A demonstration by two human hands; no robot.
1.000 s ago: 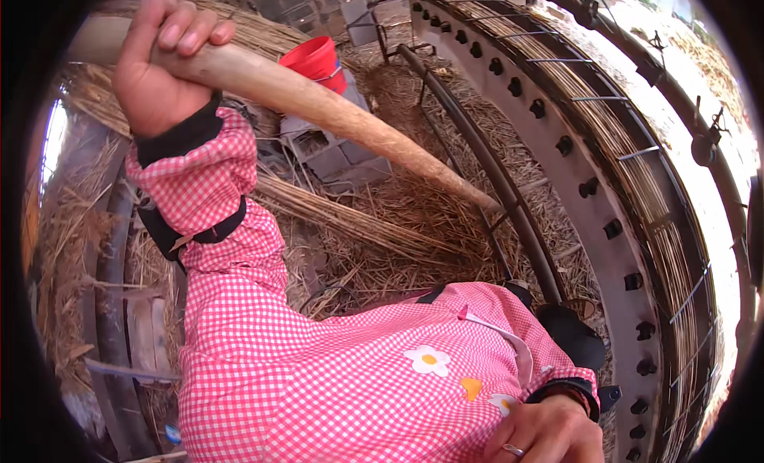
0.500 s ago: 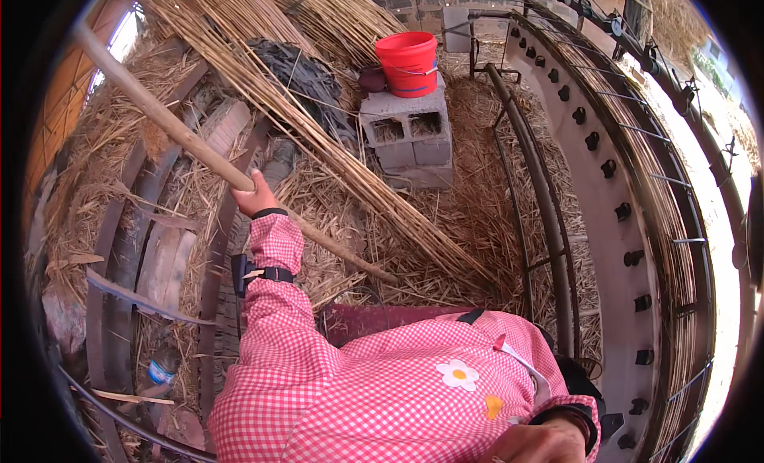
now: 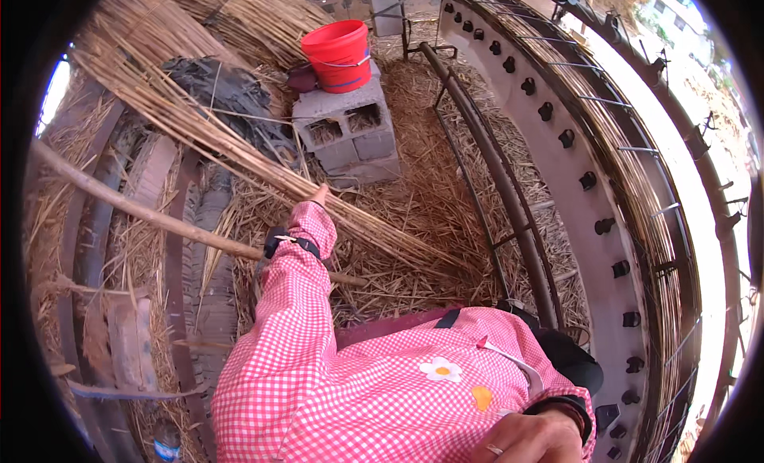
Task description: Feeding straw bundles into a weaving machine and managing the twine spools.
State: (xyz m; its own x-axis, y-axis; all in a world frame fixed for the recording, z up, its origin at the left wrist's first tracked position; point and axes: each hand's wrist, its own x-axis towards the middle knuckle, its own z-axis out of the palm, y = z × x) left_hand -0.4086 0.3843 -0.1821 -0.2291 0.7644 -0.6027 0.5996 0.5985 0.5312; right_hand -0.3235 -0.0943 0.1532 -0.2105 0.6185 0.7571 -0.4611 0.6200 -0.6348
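My left hand [image 3: 320, 195] reaches forward to the near edge of a long bundle of dry reeds [image 3: 239, 154] and touches it. Only a small part of that hand shows past the pink checked sleeve, so its grip is hidden. Beneath my left forearm passes a wooden pole [image 3: 151, 214], slanting from the far left toward the middle. My right hand [image 3: 529, 439] is low at the front edge, close to my body, with a ring on one finger. Its knuckles are bent, but the fingertips run out of the picture.
A red bucket [image 3: 338, 57] stands on stacked grey hollow blocks [image 3: 350, 132]. Dark crumpled sheeting [image 3: 219, 97] lies behind the reeds. Metal rails [image 3: 485, 152] and a pale strip with black knobs [image 3: 549, 136] curve along the right. Loose straw [image 3: 414, 200] covers the ground.
My left hand has let go of the wooden pole and moved right to the reed bundle. The view has shifted, so the bucket and blocks appear further left. My right hand stays low.
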